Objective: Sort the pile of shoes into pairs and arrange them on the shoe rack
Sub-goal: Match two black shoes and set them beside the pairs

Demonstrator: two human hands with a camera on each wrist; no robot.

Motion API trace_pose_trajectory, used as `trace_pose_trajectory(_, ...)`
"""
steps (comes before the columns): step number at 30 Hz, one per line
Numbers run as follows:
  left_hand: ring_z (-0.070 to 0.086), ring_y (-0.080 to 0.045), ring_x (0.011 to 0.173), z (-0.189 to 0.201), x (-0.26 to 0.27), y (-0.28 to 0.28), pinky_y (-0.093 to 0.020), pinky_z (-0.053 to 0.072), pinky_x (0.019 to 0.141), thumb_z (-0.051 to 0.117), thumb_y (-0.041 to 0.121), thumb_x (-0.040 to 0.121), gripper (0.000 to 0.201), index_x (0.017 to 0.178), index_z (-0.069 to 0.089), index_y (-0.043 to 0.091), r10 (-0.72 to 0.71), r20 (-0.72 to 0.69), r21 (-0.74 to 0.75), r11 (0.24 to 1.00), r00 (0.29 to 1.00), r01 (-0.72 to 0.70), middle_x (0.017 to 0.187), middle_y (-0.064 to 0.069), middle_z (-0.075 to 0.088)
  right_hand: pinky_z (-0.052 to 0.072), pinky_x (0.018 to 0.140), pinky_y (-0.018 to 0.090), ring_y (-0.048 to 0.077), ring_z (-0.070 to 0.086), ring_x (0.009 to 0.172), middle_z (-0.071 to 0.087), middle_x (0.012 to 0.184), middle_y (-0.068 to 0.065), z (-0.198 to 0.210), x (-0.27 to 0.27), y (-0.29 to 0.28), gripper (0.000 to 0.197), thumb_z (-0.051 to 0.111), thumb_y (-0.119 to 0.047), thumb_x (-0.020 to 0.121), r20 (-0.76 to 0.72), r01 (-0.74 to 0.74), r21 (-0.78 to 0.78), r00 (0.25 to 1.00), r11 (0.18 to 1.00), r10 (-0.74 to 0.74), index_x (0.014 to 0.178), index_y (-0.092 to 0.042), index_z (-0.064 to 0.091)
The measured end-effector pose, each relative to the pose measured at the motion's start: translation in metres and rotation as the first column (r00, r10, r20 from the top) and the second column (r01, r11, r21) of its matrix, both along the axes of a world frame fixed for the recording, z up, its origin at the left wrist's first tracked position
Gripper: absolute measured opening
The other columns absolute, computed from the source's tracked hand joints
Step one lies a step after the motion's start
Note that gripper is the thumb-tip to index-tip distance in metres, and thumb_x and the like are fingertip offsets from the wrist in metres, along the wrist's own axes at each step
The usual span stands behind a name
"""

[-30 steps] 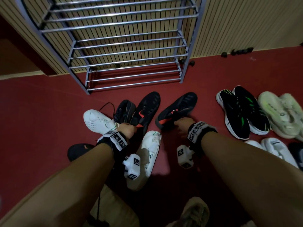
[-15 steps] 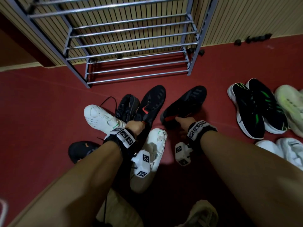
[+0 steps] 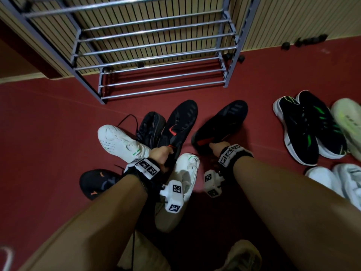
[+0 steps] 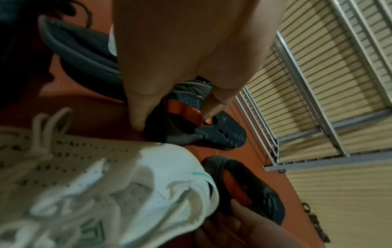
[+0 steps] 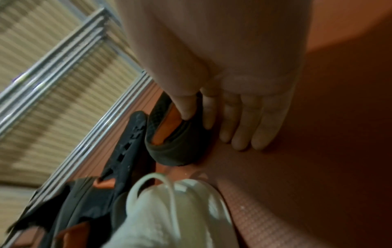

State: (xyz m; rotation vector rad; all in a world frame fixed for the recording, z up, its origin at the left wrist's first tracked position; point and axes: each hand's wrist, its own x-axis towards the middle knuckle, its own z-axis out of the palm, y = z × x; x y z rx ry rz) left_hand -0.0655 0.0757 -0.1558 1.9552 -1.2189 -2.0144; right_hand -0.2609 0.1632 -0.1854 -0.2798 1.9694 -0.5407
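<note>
Two matching black shoes with orange linings lie in front of the metal shoe rack (image 3: 156,55). My left hand (image 3: 161,156) pinches the heel collar of the left black shoe (image 3: 179,126), thumb and finger on its orange lining (image 4: 182,109). My right hand (image 3: 216,148) grips the heel of the right black shoe (image 3: 222,124), thumb inside the collar (image 5: 184,109), fingers outside. Two white shoes (image 3: 119,142) (image 3: 185,173) lie beside my left hand, with another black shoe (image 3: 150,126) behind them.
A black and green pair (image 3: 310,126) stands on the red floor at the right, next to a pale green pair (image 3: 349,124) and a white pair (image 3: 336,182). A black shoe with an orange logo (image 3: 95,182) lies at the left. A beige shoe (image 3: 240,257) sits near me.
The view has shifted, so the rack and shoes sit slightly differently in frame. Both hands have stayed on the heels of the two black shoes, the left one closing further in.
</note>
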Motion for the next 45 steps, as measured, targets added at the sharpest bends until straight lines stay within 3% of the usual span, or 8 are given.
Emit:
trace_pose_trajectory(4, 0.052, -0.017, 0.072, -0.004, 0.0, 0.001, -0.033, 0.046, 0.075, 0.055, 0.008, 0.088, 0.017, 0.076, 0.053, 0.019, 0.056, -0.005, 0.005, 0.998, 0.998, -0.056, 0.079, 0.001, 0.05, 0.049, 0.099, 0.041, 0.02, 0.053, 0.097, 0.058, 0.129, 0.016, 0.006, 0.001, 0.001, 0.043, 0.051, -0.024, 0.093, -0.03, 0.017, 0.002, 0.999, 1.0, -0.017, 0.129, -0.002, 0.054)
trace_pose_trajectory(9, 0.055, -0.016, 0.072, -0.004, -0.003, 0.002, -0.03, 0.05, 0.072, 0.06, 0.009, 0.086, 0.011, 0.081, 0.056, 0.018, 0.118, -0.028, 0.017, 0.993, 0.993, -0.118, 0.083, -0.001, 0.055, 0.055, 0.086, 0.044, 0.032, 0.067, 0.08, 0.068, 0.081, 0.011, 0.001, -0.01, 0.014, 0.044, 0.049, -0.048, 0.066, -0.11, 0.077, 0.015, 0.991, 0.997, -0.075, 0.079, -0.008, 0.064)
trace_pose_trajectory(14, 0.058, -0.019, 0.072, -0.006, -0.01, 0.006, -0.026, 0.051, 0.064, 0.062, 0.018, 0.09, 0.01, 0.084, 0.055, 0.014, 0.199, -0.044, 0.039, 0.98, 0.979, -0.198, 0.086, -0.006, 0.058, 0.058, 0.082, 0.05, 0.034, 0.07, 0.076, 0.072, 0.065, 0.012, 0.021, -0.01, 0.022, 0.029, 0.068, -0.03, 0.062, 0.125, 0.351, -0.096, 0.932, 0.931, -0.339, 0.074, -0.003, 0.067)
trace_pose_trajectory(19, 0.06, -0.029, 0.065, 0.009, -0.019, 0.003, -0.027, 0.045, 0.048, 0.067, 0.018, 0.086, 0.022, 0.098, 0.056, 0.003, 0.272, -0.037, 0.007, 0.962, 0.962, -0.272, 0.086, -0.019, 0.06, 0.06, 0.077, 0.041, 0.03, 0.069, 0.075, 0.07, 0.073, 0.014, 0.044, -0.004, 0.023, 0.02, 0.074, -0.015, 0.064, 0.247, 0.455, -0.159, 0.877, 0.876, -0.411, 0.076, -0.001, 0.066)
trace_pose_trajectory(26, 0.036, -0.025, 0.049, 0.043, -0.033, 0.013, -0.023, 0.035, 0.045, 0.034, 0.002, 0.078, 0.031, 0.05, 0.046, 0.008, 0.17, -0.159, 0.201, 0.97, 0.972, -0.137, 0.066, -0.01, 0.035, 0.054, 0.081, 0.047, 0.032, 0.06, 0.078, 0.062, 0.08, 0.018, 0.068, -0.013, 0.025, 0.027, 0.066, -0.019, 0.05, 0.15, 0.334, -0.174, 0.939, 0.926, -0.31, 0.071, -0.003, 0.062)
trace_pose_trajectory(31, 0.041, -0.021, 0.028, 0.05, -0.04, 0.025, -0.017, 0.04, 0.035, 0.035, 0.006, 0.086, 0.022, 0.065, 0.039, 0.011, 0.129, -0.153, 0.156, 0.982, 0.98, -0.105, 0.064, -0.013, 0.041, 0.045, 0.063, 0.038, 0.028, 0.055, 0.068, 0.057, 0.069, 0.014, 0.082, -0.025, 0.047, 0.008, 0.056, -0.009, 0.075, 0.046, 0.272, -0.243, 0.962, 0.931, -0.269, 0.068, -0.009, 0.06)
trace_pose_trajectory(39, 0.063, -0.034, 0.061, 0.047, -0.075, 0.05, -0.035, 0.055, 0.046, 0.045, -0.006, 0.082, 0.046, 0.126, 0.048, 0.008, 0.067, -0.221, 0.112, 0.993, 0.973, -0.043, 0.083, -0.023, 0.058, 0.047, 0.072, 0.04, 0.031, 0.058, 0.083, 0.062, 0.085, 0.014, 0.1, -0.046, 0.075, 0.018, 0.049, -0.007, 0.088, 0.078, 0.297, -0.314, 0.955, 0.902, -0.288, 0.081, -0.016, 0.063)
trace_pose_trajectory(45, 0.063, -0.044, 0.103, 0.036, -0.119, 0.078, -0.058, 0.056, 0.074, 0.051, -0.014, 0.081, 0.043, 0.118, 0.048, 0.007, 0.017, -0.345, 0.099, 0.995, 0.939, 0.018, 0.116, -0.025, 0.06, 0.053, 0.076, 0.047, 0.032, 0.06, 0.08, 0.062, 0.088, 0.018, 0.098, -0.079, 0.106, 0.022, 0.049, 0.0, 0.087, -0.06, 0.276, -0.293, 0.95, 0.915, -0.306, 0.097, -0.006, 0.067)
